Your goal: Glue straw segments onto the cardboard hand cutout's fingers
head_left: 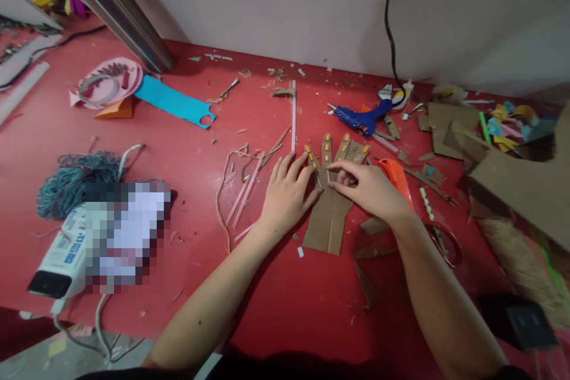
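A cardboard hand cutout lies flat on the red table, with short orange tube pieces along its fingers. My left hand is open, its fingers spread and resting at the cutout's left edge by the thumb side. With thumb and forefinger, my right hand pinches a short clear straw piece against the base of the cardboard fingers. Another thin pale piece appears beside my left fingertips. Part of the cutout's right side is hidden under my right hand.
Behind the cutout rests a blue glue gun with a black cord. Clear pink straws and brown twine lie left. Orange-handled scissors and cardboard scraps are at right. Teal yarn and a power bank stand far left.
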Demonstrator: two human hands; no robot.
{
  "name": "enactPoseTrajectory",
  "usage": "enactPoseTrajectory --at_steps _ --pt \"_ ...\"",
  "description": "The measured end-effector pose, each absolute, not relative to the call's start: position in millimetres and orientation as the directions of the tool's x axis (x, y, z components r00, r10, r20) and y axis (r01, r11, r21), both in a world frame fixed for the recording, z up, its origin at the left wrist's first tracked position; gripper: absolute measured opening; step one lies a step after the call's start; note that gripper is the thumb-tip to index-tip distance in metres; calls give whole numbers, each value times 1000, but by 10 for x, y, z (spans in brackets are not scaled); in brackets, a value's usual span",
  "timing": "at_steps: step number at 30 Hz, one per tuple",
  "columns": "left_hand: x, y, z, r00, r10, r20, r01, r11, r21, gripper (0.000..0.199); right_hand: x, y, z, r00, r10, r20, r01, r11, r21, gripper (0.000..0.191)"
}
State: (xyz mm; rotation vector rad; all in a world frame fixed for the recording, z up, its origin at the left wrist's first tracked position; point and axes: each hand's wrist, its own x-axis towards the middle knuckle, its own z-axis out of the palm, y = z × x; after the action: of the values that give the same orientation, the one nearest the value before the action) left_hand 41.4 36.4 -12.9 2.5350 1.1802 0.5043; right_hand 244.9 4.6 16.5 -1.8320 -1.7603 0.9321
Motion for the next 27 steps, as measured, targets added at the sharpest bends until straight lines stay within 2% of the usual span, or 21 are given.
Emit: enactPoseTrajectory --at_steps 13,17,19,23,27 --pt "414 371 -128 601 774 199 662 -622 417 40 2434 50 169 -11 984 -180 701 -121 -703 24" --pt "415 372 -136 599 773 208 660 -624 419 39 2475 25 244 -9 984 -176 643 -129 -755 33" --pt "415 371 -132 600 774 203 664 -623 414 38 2488 10 297 -12 984 -180 632 -132 -763 30" --pt "407 365 -109 607 773 183 671 -622 404 39 2445 -24 372 -156 937 -313 740 -99 -665 20" --pt "389 350 -80 613 767 191 669 -632 392 34 2336 -79 373 -268 894 -358 868 64 -492 24"
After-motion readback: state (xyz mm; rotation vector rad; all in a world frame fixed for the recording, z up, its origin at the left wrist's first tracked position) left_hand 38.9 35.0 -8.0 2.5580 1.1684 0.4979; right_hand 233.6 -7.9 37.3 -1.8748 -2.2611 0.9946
